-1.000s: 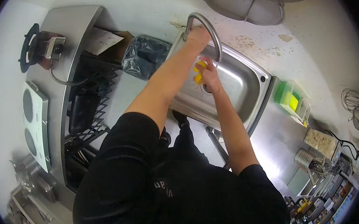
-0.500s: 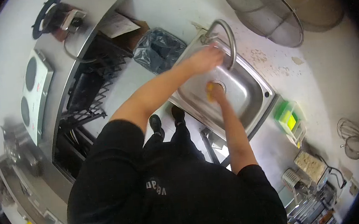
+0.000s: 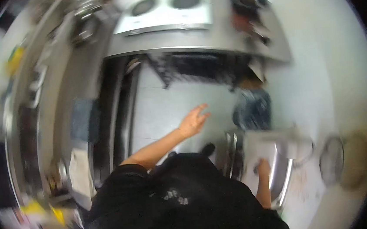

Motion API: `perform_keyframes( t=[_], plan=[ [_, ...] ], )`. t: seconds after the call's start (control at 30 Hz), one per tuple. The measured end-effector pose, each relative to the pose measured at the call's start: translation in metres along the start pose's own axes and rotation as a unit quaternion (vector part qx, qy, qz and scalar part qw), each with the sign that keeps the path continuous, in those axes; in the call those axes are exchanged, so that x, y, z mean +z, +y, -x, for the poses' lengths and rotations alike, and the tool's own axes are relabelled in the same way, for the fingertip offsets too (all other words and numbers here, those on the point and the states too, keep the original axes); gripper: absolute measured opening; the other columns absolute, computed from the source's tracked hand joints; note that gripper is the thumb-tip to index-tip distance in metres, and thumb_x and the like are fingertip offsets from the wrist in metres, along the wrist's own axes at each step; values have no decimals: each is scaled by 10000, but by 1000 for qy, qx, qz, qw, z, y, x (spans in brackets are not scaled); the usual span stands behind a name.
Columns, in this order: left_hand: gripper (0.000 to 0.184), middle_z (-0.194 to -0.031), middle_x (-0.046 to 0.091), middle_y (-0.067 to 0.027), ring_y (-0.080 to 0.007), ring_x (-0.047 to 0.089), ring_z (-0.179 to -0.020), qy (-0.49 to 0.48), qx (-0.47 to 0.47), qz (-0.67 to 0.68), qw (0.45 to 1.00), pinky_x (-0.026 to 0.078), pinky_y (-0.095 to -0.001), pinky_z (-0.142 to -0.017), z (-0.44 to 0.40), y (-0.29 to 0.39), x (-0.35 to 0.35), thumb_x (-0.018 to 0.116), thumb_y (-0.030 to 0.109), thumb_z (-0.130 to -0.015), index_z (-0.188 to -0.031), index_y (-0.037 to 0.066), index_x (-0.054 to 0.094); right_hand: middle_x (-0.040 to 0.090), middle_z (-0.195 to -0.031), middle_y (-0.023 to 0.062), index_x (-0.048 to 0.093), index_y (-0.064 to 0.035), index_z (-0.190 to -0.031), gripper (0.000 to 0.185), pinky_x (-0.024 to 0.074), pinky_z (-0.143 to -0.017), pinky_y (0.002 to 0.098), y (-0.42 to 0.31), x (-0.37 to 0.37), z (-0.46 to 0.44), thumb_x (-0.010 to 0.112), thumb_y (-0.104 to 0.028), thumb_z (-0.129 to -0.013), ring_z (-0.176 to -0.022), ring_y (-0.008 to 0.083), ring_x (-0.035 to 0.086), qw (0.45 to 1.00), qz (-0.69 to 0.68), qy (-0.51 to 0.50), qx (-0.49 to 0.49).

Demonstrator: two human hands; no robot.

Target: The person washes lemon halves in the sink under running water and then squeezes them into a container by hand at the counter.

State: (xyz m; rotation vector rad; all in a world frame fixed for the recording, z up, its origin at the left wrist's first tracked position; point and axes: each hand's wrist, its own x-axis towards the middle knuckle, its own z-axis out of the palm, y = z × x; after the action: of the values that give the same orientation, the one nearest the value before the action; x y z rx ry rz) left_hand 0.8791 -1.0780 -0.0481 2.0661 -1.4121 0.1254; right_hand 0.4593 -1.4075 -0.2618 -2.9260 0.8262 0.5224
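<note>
Grey steel forms the sink just beside the plastic-lined bin, with the right hand over it, too blurred to tell whether it grips anything, while the left hand, fingers loosely spread, hangs above the pale floor beyond the black shirt.

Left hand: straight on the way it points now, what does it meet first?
Left hand: probably the brown cardboard by the bag-lined bin, after passing over bare floor. Blur and unclear depth mean it could be the bin or counter instead.
</note>
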Motion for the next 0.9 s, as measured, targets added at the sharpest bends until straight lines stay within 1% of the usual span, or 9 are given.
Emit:
perform_keyframes(
  t=[0.03, 0.07, 0.1, 0.13, 0.2, 0.23, 0.5, 0.77, 0.9],
  plan=[
    [415, -1308, 465, -223, -407, 529, -1131, 37, -9, -22, 999, 486, -467, -920, 17, -9, -21, 603, -4, -736, -1144, 53, 558, 661, -1062, 128, 632, -47, -1103, 307, 497, -812, 407, 22, 56, 0, 583, -177, -830, -943, 256, 636, 991, 37, 106, -73],
    [415, -1308, 465, -223, -407, 529, -1131, 65, -43, -63, 995, 486, -467, -920, 39, -16, -45, 603, -4, -736, -1144, 53, 558, 645, -1062, 132, 630, -50, -1087, 291, 488, -822, 401, 11, 3, -4, 610, -154, -815, -887, 240, 617, 990, -118, 34, -73],
    [395, -1302, 469, -225, -407, 531, -1127, 92, -92, -75, 989, 489, -464, -913, 65, -18, -66, 593, -6, -748, -1137, 51, 559, 623, -1059, 98, 623, -46, -1083, 281, 496, -776, 359, -6, -39, -5, 640, -132, -817, -871, 201, 596, 932, -350, 68, 70],
    [375, -1297, 473, -227, -407, 534, -1123, 122, -138, -82, 979, 491, -462, -906, 92, -20, -81, 584, -9, -760, -1129, 48, 560, 611, -999, 67, 624, -53, -1079, 246, 501, -708, 313, -20, -77, -8, 641, -139, -849, -873, 207, 593, 810, -567, -21, 149],
    [358, -1301, 465, -226, -404, 531, -1126, 160, -192, -104, 963, 489, -458, -906, 153, -19, -103, 576, -6, -771, -1125, 49, 559, 606, -909, 44, 607, -34, -1110, 271, 494, -650, 276, -54, -158, -10, 652, -152, -870, -804, 189, 585, 640, -743, -108, 162],
    [342, -1304, 457, -225, -401, 529, -1129, 164, -215, -98, 958, 487, -454, -907, 184, -20, -111, 568, -4, -782, -1120, 50, 557, 607, -901, 55, 563, -41, -1188, 358, 514, -653, 341, -61, -175, -17, 662, -174, -871, -776, 202, 580, 625, -753, -120, 168],
    [315, -1315, 422, -215, -393, 518, -1125, 292, -396, -140, 859, 476, -458, -921, 408, 41, -207, 576, 29, -799, -1113, 54, 562, 594, -965, 79, 542, -26, -1195, 358, 516, -767, 383, -292, -242, -147, 619, -212, -898, -847, 221, 582, 700, -692, -148, 94],
    [321, -1314, 432, -209, -400, 486, -1166, 438, -591, -230, 637, 455, -448, -953, 542, 120, -264, 605, 60, -807, -1126, 78, 579, 582, -1028, 104, 522, -12, -1201, 368, 517, -881, 426, -658, -270, -244, 576, -250, -925, -918, 240, 584, 707, -679, -196, -24],
    [310, -1314, 433, -203, -399, 475, -1189, 501, -666, -271, 482, 430, -441, -987, 560, 199, -243, 617, 73, -820, -1129, 87, 584, 565, -1077, 102, 515, -3, -1200, 390, 506, -942, 457, -886, -231, -167, 548, -292, -940, -964, 252, 581, 648, -643, -359, -193]
  ],
)
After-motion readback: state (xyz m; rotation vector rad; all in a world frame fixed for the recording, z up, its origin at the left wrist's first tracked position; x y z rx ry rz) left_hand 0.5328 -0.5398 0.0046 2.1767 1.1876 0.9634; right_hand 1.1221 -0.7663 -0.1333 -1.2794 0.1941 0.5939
